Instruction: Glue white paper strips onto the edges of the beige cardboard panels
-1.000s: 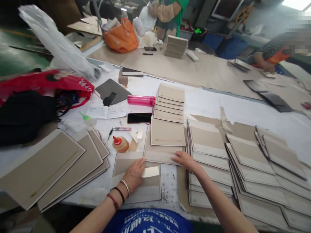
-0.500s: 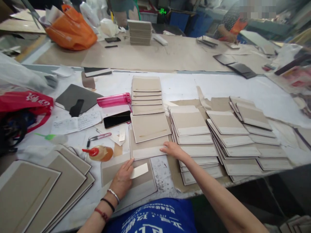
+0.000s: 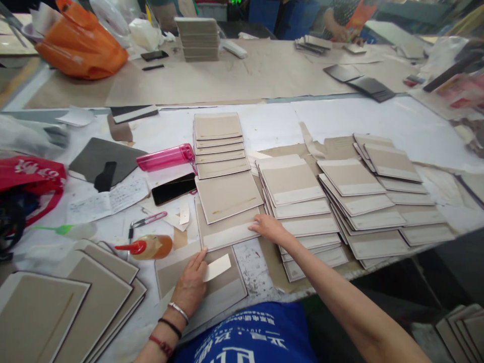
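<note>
My left hand (image 3: 193, 283) has its fingers pressed together, with a small cream card strip (image 3: 218, 267) jutting out from its thumb side. Its fingertips touch the lower left corner of a beige board panel (image 3: 227, 236) with a pale band along its front edge. At the right end of that band, my right hand (image 3: 269, 229) grips the panel's edge between thumb and fingers. Another beige panel (image 3: 227, 197), marked by a brownish streak, overlaps the back of the gripped one. Under my left hand lies a further panel (image 3: 230, 287), partly covered by the hand and strip.
Overlapping panels (image 3: 291, 181) fan out on the right, with more (image 3: 94, 297) at the lower left. A red-tipped glue bottle (image 3: 153, 247), phone (image 3: 174, 189) and pink bottle (image 3: 166, 157) stand or lie left of centre. Across the table, a person's hand (image 3: 340, 33) is near stacked pieces.
The camera view has tilted down and turned slightly, shifting the far table upward in the picture. Both hands stay at the same panel edge, with hardly any movement against it.
</note>
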`<state>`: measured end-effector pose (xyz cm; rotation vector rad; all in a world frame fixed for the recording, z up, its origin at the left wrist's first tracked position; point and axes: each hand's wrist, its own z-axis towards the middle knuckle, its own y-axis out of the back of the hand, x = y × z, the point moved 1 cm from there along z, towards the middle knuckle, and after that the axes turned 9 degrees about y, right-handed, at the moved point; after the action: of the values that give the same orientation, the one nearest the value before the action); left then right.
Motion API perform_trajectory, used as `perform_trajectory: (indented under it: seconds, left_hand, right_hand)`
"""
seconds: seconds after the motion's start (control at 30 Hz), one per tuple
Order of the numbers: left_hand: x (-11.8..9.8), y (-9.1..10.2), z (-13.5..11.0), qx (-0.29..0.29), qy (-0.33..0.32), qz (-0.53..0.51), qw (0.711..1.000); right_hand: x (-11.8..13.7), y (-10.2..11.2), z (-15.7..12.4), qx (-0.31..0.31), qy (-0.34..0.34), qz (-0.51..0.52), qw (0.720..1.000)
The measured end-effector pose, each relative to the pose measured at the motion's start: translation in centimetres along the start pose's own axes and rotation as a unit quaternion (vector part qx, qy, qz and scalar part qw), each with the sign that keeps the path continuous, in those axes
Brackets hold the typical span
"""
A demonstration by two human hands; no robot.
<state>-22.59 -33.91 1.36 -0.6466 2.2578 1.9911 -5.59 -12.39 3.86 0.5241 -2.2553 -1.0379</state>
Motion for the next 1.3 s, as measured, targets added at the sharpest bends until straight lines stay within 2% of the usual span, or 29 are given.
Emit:
perform_trajectory:
  seconds: [0.17, 0.43, 0.63, 0.8, 1.0, 1.3]
  left_hand:
    - [0.2, 0.0, 0.0, 0.002, -0.018, -0.004, 1.000]
    - [0.3, 0.1, 0.1, 0.008, -0.020, -0.004, 1.000]
    - [0.4, 0.0, 0.2, -0.004, -0.029, 0.001, 1.000]
    - [0.6, 0.0, 0.3, -0.004, -0.052, 0.024, 0.998]
    - [0.5, 0.0, 0.2, -0.002, -0.061, 0.041, 0.997]
    - [0.2, 0.0, 0.1, 0.003, -0.034, 0.036, 0.999]
  right_hand:
    - [-1.0, 0.4, -0.1, -0.004, -0.002, -0.013, 1.000]
    - [-1.0, -0.2, -0.4, -0.027, -0.004, -0.034, 0.999]
    - [-0.8, 1.7, 0.6, -0.018, 0.027, 0.017, 0.999]
    - [-0.2, 3.0, 0.4, 0.004, 0.036, 0.005, 0.999]
    - [-0.3, 1.4, -0.2, 0.003, 0.018, -0.050, 0.999]
    - [-0.7, -0.6, -0.5, -0.029, 0.039, -0.087, 0.995]
